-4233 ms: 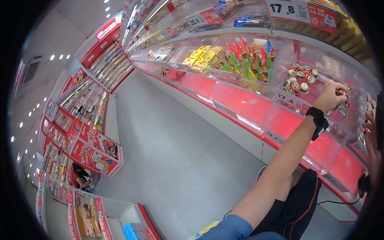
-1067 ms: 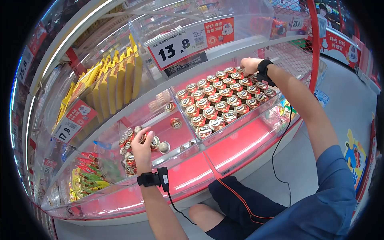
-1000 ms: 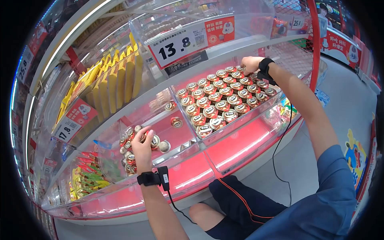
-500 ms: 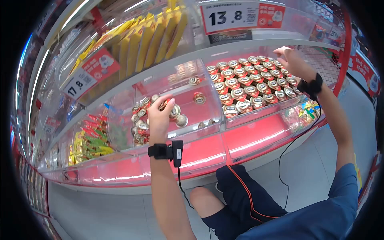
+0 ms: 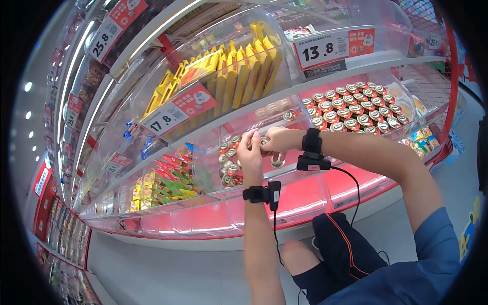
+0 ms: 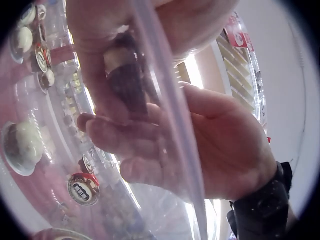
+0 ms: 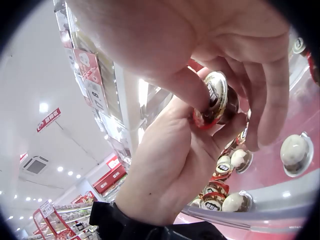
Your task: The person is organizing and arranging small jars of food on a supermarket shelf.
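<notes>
In the left compartment my left hand and right hand meet around one small cup with a round printed lid and brown contents. My right wrist view has this cup tilted between both hands; the right hand pinches it from above, and the left hand grips it from below. The same cup looks dark in the left wrist view, partly covered by fingers. Loose cups lie left of my hands, some upside down, with pale rounded bottoms up.
Rows of lidded cups fill the compartment to the right. Sticks in green and red wrappers stand at the left. Above are yellow packs and price signs. Clear plastic walls edge the compartments; cables hang from both wrists.
My right hand has come left from the back of the cup rows to meet my left hand at a cup. The head view has swung left.
</notes>
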A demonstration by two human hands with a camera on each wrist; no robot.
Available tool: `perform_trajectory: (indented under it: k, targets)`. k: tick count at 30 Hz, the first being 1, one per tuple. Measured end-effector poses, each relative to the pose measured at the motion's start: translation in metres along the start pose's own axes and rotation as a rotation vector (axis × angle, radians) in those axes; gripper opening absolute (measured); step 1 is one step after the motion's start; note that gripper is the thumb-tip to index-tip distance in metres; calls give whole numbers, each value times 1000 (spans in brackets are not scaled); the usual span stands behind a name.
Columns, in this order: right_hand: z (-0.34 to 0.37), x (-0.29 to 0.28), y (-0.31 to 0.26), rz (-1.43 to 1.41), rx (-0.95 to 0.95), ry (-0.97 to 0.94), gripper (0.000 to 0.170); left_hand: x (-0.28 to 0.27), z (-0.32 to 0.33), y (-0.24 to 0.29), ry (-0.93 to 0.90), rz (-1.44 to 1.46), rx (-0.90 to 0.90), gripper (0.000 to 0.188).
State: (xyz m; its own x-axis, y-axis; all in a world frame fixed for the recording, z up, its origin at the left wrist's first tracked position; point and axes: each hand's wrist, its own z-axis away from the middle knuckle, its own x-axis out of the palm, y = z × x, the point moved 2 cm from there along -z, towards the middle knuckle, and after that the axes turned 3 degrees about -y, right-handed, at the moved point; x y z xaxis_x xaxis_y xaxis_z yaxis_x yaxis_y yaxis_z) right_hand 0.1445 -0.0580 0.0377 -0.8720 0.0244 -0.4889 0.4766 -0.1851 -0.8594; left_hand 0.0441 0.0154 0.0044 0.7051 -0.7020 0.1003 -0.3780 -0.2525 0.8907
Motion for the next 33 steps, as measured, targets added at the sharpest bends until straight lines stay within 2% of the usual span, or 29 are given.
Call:
perform_trajectory:
  k: [1,4,5,8,9,12,13,16,17,20,24,26,27,33]
  targets:
    - [0,3,-1,15,-43,45,34,-3,0,-1,-15,-66,-17,28]
    - [7,1,-5,104,9,139,33,-10,-6,-10,-5,5,-7,32]
    - [6,0,1,70,-53,184,31,-10,-9,-15,-4,45,34,35]
    - [10,-7,4,79,-106,191,28,-3,-6,-4,-66,67,51,33]
    - [12,-9,4,28,-202,221,31,-3,-8,-2,-71,-43,72,30]
    - [19,-17,2,105,-267,336,30,-1,-1,3,12,4,4,28]
    - [32,-18,-7,61,-209,321,25,-1,1,6,18,-27,-1,27]
    - [68,-25,-10,-69,-320,258,27,-1,3,4,24,-82,-16,28]
    - [87,-28,-10,36,-292,273,28,-2,1,1,19,-76,-20,29]
    - [146,-39,-2,-75,-309,325,29,0,0,-6,9,-54,-67,30]
    - [204,-80,45,-491,-199,325,24,-2,-2,-9,-25,-53,-107,30]
    - [216,-110,70,-549,-164,436,20,-2,-4,-10,-43,-64,-133,29]
    - [218,-126,86,-616,-189,432,19,-2,-3,-10,-50,-64,-140,28]
    - [216,-185,124,-841,-247,601,20,-1,-1,-6,-63,-148,-138,26]
